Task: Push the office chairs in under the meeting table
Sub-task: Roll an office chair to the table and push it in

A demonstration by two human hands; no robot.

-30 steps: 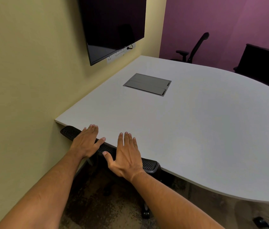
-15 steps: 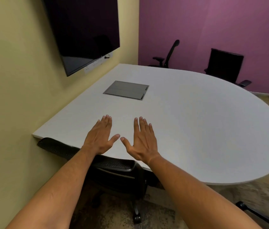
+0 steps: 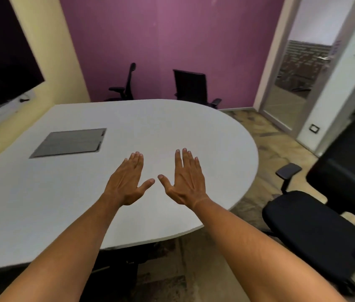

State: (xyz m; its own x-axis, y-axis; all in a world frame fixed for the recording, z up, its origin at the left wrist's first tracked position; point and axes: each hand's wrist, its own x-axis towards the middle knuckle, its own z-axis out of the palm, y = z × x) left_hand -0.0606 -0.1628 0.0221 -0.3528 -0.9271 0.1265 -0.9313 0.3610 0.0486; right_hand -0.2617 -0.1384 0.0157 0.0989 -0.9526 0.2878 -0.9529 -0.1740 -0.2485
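The bench (image 3: pixel 111 192) was a pale grey meeting top, straight-sided on the left and rounded at its right end, with a dark rectangular hatch (image 3: pixel 68 142) set flush in it. A black office chair (image 3: pixel 316 234) stood off the rounded end, well clear of the edge, its padded seat and one armrest in view, not tucked under. Two more black chairs stood at the far side by the purple wall: a slim-backed chair (image 3: pixel 125 83) seen side-on, and a broad-backed chair (image 3: pixel 190 86) facing the bench.
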